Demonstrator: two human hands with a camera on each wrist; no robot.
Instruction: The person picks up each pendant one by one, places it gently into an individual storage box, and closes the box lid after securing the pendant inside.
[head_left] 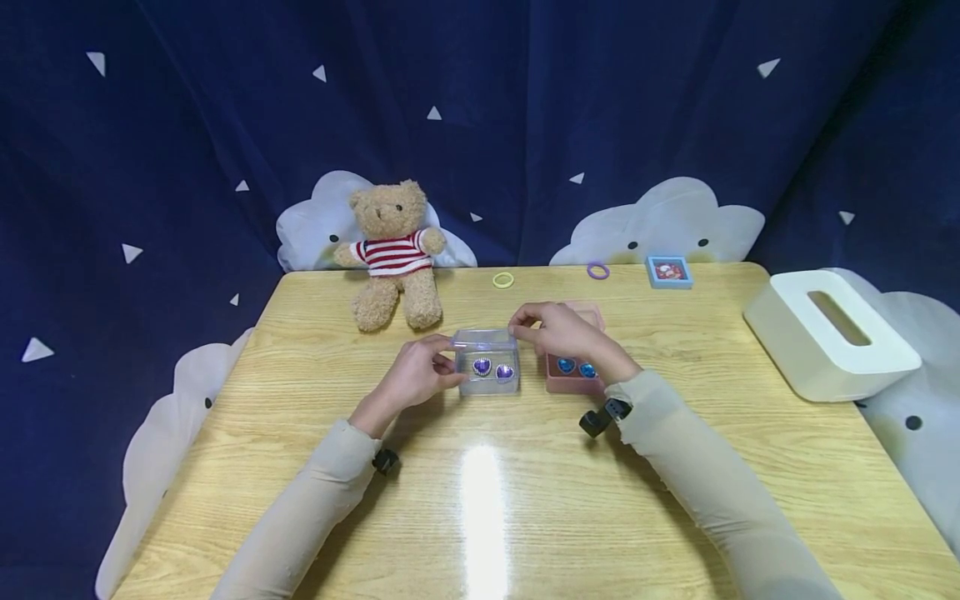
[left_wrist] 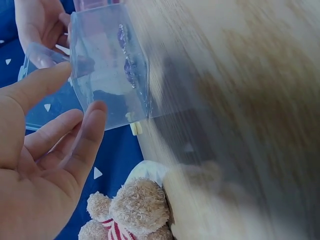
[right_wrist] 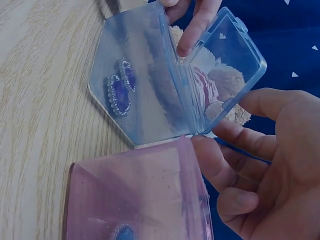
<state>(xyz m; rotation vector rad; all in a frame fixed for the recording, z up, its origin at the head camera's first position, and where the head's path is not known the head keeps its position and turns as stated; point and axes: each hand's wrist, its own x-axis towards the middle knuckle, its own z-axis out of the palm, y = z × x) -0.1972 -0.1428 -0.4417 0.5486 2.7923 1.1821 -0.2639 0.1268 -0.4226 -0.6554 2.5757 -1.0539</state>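
A clear plastic box [head_left: 488, 384] stands on the table with its hinged lid [right_wrist: 232, 65] raised. Inside lie two purple gems [head_left: 492, 369] with beaded silver edges. My left hand [head_left: 420, 372] holds the box's left end, thumb toward the front and a finger by the hinge. From the right, my right hand [head_left: 558, 328] pinches the lid's edge between thumb and fingers. Beneath that forearm sits a pink box [head_left: 567, 385], partly hidden, its lid open and two blue gems [head_left: 577, 367] inside.
A teddy bear [head_left: 395, 254] in a striped shirt sits at the back left. Along the back edge lie a yellow ring [head_left: 503, 280], a purple ring [head_left: 597, 270] and a small blue frame [head_left: 669, 272]. At the right stands a cream tissue box [head_left: 832, 333].
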